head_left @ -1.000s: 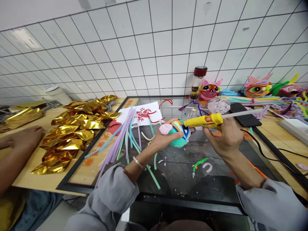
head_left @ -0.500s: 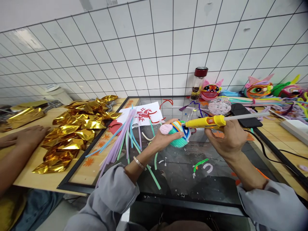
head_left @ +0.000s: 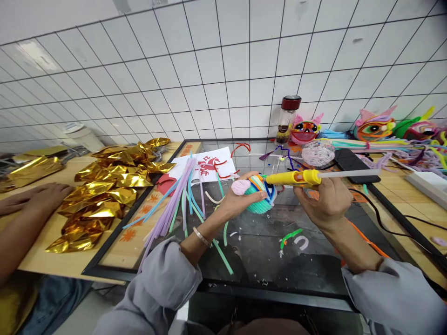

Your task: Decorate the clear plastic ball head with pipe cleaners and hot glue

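My left hand (head_left: 240, 200) is wrapped round a small craft figure (head_left: 259, 201) of teal, blue, orange and white pipe cleaners with a pink tuft on its left. In my right hand (head_left: 326, 200) is a yellow glue gun (head_left: 293, 177), a long pale glue stick poking out of its back end. Its nozzle meets the upper part of the figure; whether it touches, I cannot tell. Below them on the glass lie a green pipe cleaner piece (head_left: 291, 238) and a pale curved scrap (head_left: 301, 242).
Purple, blue and green pipe cleaners (head_left: 171, 204) lie left over white paper (head_left: 223, 160). Crumpled gold foil (head_left: 101, 204) and another person's hand (head_left: 52, 195) are farther left. Behind stand a glass bottle (head_left: 288, 118) and a pink craft head (head_left: 305, 130); a phone (head_left: 356, 165) lies right.
My right hand and the glue gun have shifted slightly left, with the nozzle a little farther left on the figure. My left hand holds the figure nearly still.
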Tool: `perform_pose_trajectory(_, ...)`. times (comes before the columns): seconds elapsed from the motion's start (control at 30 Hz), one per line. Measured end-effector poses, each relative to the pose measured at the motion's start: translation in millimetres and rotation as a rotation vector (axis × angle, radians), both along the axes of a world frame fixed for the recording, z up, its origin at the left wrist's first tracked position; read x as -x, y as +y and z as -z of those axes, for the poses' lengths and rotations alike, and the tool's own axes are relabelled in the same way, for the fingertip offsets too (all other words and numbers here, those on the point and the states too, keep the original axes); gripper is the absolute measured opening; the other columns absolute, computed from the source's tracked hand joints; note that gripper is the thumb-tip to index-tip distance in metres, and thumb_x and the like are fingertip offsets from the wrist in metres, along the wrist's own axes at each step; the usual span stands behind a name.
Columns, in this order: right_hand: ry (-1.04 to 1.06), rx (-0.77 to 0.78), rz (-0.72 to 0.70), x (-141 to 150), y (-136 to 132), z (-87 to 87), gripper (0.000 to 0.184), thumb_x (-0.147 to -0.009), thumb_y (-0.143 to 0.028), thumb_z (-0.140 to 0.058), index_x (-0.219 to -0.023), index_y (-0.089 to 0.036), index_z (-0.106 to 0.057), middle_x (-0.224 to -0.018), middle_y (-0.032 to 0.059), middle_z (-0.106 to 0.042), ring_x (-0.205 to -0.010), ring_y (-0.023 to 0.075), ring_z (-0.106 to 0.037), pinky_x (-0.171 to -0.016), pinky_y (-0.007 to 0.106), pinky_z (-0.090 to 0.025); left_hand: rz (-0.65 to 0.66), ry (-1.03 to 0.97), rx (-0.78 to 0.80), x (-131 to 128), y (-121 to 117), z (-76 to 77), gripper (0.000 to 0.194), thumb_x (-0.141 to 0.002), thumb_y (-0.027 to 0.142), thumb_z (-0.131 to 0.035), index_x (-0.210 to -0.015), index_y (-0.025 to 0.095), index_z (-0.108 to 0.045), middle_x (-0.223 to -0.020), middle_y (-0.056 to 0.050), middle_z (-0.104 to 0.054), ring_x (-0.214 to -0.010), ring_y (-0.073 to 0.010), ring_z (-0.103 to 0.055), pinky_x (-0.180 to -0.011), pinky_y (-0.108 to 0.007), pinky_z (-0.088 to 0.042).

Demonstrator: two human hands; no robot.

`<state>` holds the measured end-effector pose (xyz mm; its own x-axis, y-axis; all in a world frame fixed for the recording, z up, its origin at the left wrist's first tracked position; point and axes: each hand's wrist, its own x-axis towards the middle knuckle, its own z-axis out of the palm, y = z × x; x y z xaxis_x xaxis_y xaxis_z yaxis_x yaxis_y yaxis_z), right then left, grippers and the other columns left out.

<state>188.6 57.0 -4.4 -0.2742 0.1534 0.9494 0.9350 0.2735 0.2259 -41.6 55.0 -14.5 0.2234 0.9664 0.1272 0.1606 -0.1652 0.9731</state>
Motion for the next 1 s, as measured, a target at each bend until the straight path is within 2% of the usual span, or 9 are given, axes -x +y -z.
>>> perform_pose_trajectory(0.1, -0.013, -0.021, -0.032, 0.2, 0.1, -0.8, 0.020, -0.079, -0.033, -0.066, -0.085, -0.019, -0.052, -0.064, 0.0024, -0.055, -0.058, 0.0171, -0.053, -0.052, 0.029, -0.038, 0.001, -0.008, 0.010, -0.2, -0.4, -0.4, 0.064, -0.071, 0.036, -0.076, -0.130, 0.022, -0.054, -0.111, -0.005, -0.065, -0.099, -0.0191, -0.061, -0.089, -0.033, -0.050)
perform_pose_trajectory(0.3, 0.055, 0.101, -0.103, -3.5, 1.4, -1.5, 0.016, -0.081, -0.032, -0.062, -0.086, -0.018, -0.057, -0.068, 0.0043, -0.057, -0.059, 0.0173, -0.054, -0.054, 0.030, -0.041, 0.014, -0.030, 0.011, -0.9, -2.1, -2.9, 0.064, -0.071, 0.035, -0.076, -0.129, 0.020, -0.054, -0.113, -0.005, -0.065, -0.100, -0.0190, -0.060, -0.089, -0.032, -0.049)
perform_pose_trajectory(0.53, 0.011, 0.191, -0.077, -5.9, -0.3, -7.5, 0.014, -0.081, -0.028, -0.059, -0.090, -0.018, -0.060, -0.073, 0.0068, -0.063, -0.065, 0.0190, -0.060, -0.059, 0.030, -0.046, 0.003, -0.029, 0.008, -0.9, -1.9, -3.3, 0.064, -0.070, 0.035, -0.076, -0.129, 0.021, -0.054, -0.114, -0.005, -0.065, -0.101, -0.0194, -0.060, -0.090, -0.032, -0.049)
perform_pose_trajectory(0.7, -0.004, 0.194, -0.062, -6.2, -1.7, -10.1, 0.014, -0.081, -0.027, -0.059, -0.092, -0.018, -0.061, -0.073, 0.0066, -0.063, -0.064, 0.0184, -0.060, -0.058, 0.029, -0.045, 0.008, -0.035, 0.014, -0.7, -1.7, -3.0, 0.065, -0.070, 0.034, -0.077, -0.130, 0.021, -0.054, -0.113, -0.006, -0.065, -0.100, -0.0195, -0.061, -0.090, -0.033, -0.050)
perform_pose_trajectory(0.87, -0.041, 0.124, -0.126, -8.6, -0.8, -10.3, 0.021, -0.080, -0.022, -0.061, -0.100, -0.017, -0.060, -0.074, 0.0052, -0.063, -0.063, 0.0177, -0.059, -0.057, 0.028, -0.045, 0.012, -0.043, 0.032, -0.9, -3.0, -4.3, 0.068, -0.069, 0.035, -0.077, -0.130, 0.020, -0.053, -0.112, -0.006, -0.064, -0.099, -0.0189, -0.060, -0.088, -0.032, -0.050)
perform_pose_trajectory(1.0, -0.020, 0.190, -0.139, -10.9, 0.0, -9.4, 0.023, -0.080, -0.022, -0.060, -0.103, -0.017, -0.059, -0.079, 0.0067, -0.064, -0.068, 0.0191, -0.061, -0.059, 0.029, -0.046, 0.012, -0.059, 0.040, -1.4, -3.8, -5.4, 0.067, -0.068, 0.033, -0.077, -0.130, 0.019, -0.053, -0.110, -0.006, -0.065, -0.097, -0.0188, -0.061, -0.085, -0.031, -0.051)
